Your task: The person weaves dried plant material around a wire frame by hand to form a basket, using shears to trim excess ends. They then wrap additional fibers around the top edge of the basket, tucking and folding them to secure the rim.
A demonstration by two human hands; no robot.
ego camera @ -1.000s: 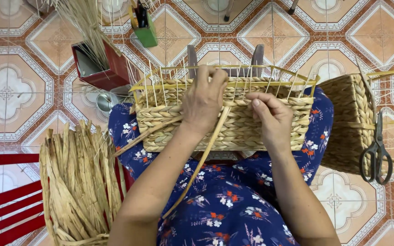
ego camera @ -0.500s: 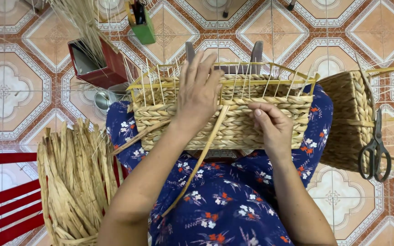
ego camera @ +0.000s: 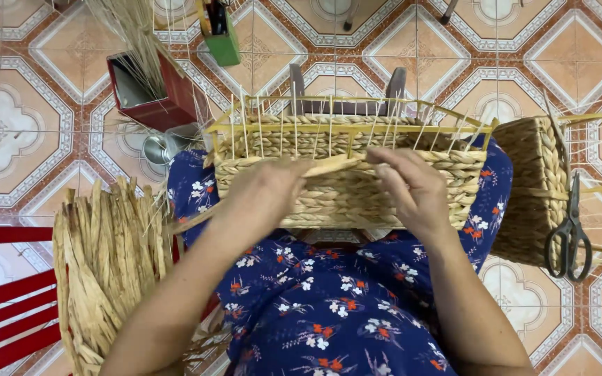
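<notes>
The half-woven basket (ego camera: pixel 346 174) rests on the lap, its thin upright stakes (ego camera: pixel 329 122) standing exposed. Left hand (ego camera: pixel 263 195) and right hand (ego camera: pixel 412 188) each pinch a flat straw strand (ego camera: pixel 325 166) against the near wall. Risk: over-tensioning could split the dry strand or bend the stakes.

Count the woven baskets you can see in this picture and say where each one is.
2. One unfinished basket rests on the person's lap under both hands; a second basket lies on its side to its right, with scissors resting against it. None appears hidden.
</notes>
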